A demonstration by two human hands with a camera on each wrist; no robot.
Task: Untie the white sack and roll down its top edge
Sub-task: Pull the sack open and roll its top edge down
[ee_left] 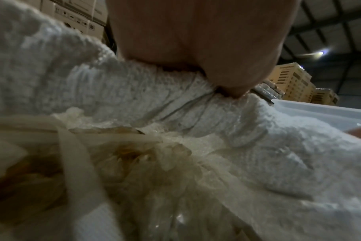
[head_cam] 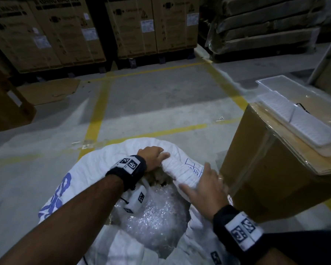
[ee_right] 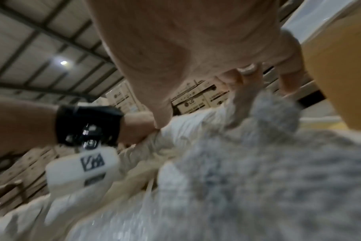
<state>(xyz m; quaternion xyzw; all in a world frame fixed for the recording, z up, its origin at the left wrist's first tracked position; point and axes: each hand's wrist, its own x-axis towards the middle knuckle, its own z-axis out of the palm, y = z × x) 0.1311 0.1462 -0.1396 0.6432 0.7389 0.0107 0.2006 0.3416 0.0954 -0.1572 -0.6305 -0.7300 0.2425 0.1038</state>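
Stacked cartons (head_cam: pixel 46 35) line the warehouse wall; "LG" reads on some in the right wrist view. On the concrete floor (head_cam: pixel 151 104) with yellow lines, the woven white sack (head_cam: pixel 96 165) stands open beside a brown box (head_cam: pixel 271 169), its rim rolled into a thick band. Bubble wrap (head_cam: pixel 157 217) fills it. Blue print and handwriting on the sack are illegible. Left hand (head_cam: pixel 153 157) curls over and grips the far rim; right hand (head_cam: pixel 206 190) lies on the roll, fingers spread and nearly straight.

White sack (head_cam: pixel 96 175) is standing upright on floor w/ mouth open, top edge (head_cam: pixel 182 169) sitting rolled into a thick cuff at far side; blue print is showing on left wall, clear plastic filling inside.
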